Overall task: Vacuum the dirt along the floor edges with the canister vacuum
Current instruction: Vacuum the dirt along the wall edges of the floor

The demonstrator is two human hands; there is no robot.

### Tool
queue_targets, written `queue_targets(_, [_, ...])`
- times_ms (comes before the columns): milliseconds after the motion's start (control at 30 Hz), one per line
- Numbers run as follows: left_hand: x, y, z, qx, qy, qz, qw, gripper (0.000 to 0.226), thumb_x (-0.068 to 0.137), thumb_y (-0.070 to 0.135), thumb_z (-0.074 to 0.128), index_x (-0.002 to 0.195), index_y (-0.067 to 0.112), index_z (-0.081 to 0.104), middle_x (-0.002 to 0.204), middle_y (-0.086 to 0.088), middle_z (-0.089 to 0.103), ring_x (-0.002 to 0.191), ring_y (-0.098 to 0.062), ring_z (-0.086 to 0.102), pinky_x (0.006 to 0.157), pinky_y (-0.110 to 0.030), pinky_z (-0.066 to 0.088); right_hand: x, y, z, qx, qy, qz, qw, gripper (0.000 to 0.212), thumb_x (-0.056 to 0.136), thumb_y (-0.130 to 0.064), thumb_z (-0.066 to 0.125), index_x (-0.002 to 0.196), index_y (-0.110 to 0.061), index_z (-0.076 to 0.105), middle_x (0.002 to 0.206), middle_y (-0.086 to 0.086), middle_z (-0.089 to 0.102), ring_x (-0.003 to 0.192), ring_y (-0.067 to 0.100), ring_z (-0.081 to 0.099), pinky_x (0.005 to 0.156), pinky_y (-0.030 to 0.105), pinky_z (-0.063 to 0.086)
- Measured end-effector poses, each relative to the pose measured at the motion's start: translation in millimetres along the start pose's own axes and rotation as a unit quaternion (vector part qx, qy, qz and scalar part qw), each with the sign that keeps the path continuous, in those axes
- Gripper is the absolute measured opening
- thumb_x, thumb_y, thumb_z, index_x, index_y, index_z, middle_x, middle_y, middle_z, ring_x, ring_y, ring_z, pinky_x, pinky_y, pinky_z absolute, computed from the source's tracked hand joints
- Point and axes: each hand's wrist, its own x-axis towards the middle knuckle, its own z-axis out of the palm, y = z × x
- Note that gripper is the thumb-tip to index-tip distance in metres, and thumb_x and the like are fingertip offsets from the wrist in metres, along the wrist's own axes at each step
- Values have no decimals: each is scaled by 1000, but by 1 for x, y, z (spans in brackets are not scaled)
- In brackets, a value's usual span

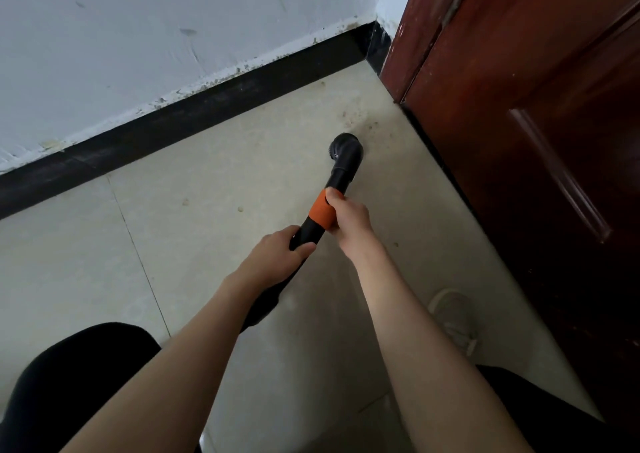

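Floor: pale beige tile floor [207, 230], matte, with a thin grout line running toward the wall; scattered brown dirt specks [363, 121] lay in the corner near the door.
Walls: white painted wall [156, 36], scuffed, with chipped paint along its lower edge above a black baseboard [194, 113].
Door: dark reddish-brown wooden door [536, 123], panelled and glossy, stood on the right.
Vacuum wand: black plastic vacuum wand [337, 175] with an orange band [322, 211]; its round brush nozzle [346, 147] rested on the floor just short of the dirt, near the door's foot.
Left hand: left hand [277, 255] was wrapped round the lower black section of the wand, thumb over the top.
Right hand: right hand [349, 215] was clenched around the orange band, thumb pointing along the tube.
Person: black-clad knees and a white shoe [453, 317] were visible below the forearms.
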Motion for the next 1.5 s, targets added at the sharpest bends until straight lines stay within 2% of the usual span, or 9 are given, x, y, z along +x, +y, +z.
queue_targets(167, [-3,10,14,33,-45,31,998,27,95,35,49,117,21,54,90,-2,60,81,-21,59,74,-32,46,-13,15,-31,63,46,4,997,12,96,-19,59,100,-8,62,99,8,64,97,24,61,86,37,51])
queue_targets(333, [8,26,29,58,-64,48,995,19,94,36,48,109,25,53,78,3,56,71,-17,56,66,-30,43,-15,11,-55,101,95,1,990,17,98,-21,56,109,-8,60,106,9,61,101,24,58,85,35,49])
queue_targets(500, [25,41,26,61,-59,56,995,12,94,35,48,102,26,51,76,3,55,67,-14,54,63,-29,41,-5,-8,-59,103,101,-5,990,12,98,-22,56,102,-10,57,92,3,60,95,22,58,82,33,49])
queue_targets(633, [35,40,17,52,-34,48,997,17,95,37,48,105,24,53,76,3,55,68,-14,55,61,-29,40,3,-18,-49,86,82,-14,993,13,98,-21,56,102,-9,60,88,1,60,93,22,58,79,32,47])
queue_targets(767, [35,34,7,29,-2,33,999,20,95,35,48,111,23,53,76,4,55,67,-13,55,61,-28,41,15,-21,-32,62,45,-15,997,13,96,-22,58,86,-14,63,88,1,62,91,20,60,77,32,49])
queue_targets(900, [38,27,-10,18,16,5,1000,26,95,33,48,117,21,55,84,-1,59,71,-16,56,63,-28,43,24,-27,-9,36,28,-15,999,18,95,-20,59,78,-17,60,80,0,59,76,14,56,70,29,47])
queue_targets(1233, [73,33,-57,41,26,-31,998,32,95,36,48,121,18,56,101,-6,58,86,-19,51,74,-27,35,42,-69,33,18,0,-2,1000,25,94,-21,60,73,-15,50,101,10,58,100,26,58,98,44,50])
queue_targets(1400, [68,35,-53,32,33,-27,999,32,96,35,48,121,17,55,98,-5,57,84,-19,51,73,-27,36,36,-68,31,7,1,1,1000,22,95,-24,59,77,-15,50,105,10,57,110,29,58,101,45,48])
queue_targets(1500, [54,30,-36,29,29,-13,999,31,95,35,49,120,17,56,95,-5,59,81,-20,54,71,-28,39,28,-53,23,-6,11,-4,1000,20,95,-26,57,79,-15,54,95,5,59,103,27,58,99,45,49])
